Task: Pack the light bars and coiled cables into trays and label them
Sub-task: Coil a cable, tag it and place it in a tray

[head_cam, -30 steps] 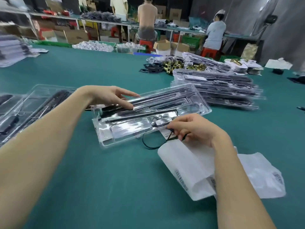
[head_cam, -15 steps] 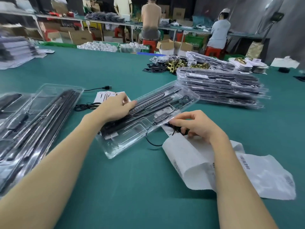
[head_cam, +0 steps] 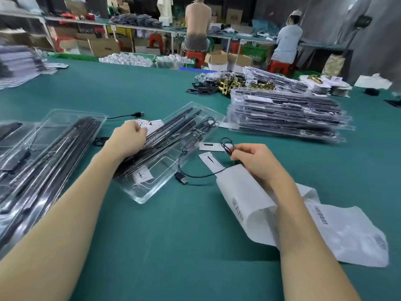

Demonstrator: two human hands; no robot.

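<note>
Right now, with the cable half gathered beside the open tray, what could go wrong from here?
1. The right hand pinches only part of the black cable; its USB plug trails loose on the table and could snag the clear tray edge.
2. The left hand presses the light bars at one spot; the tray might tip or slide.
3. The white label sheet curls under the right forearm and may crease.

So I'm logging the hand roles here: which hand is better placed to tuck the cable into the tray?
Right. The right hand already pinches the cable beside the tray, while the left hand rests on the tray's contents.
</note>
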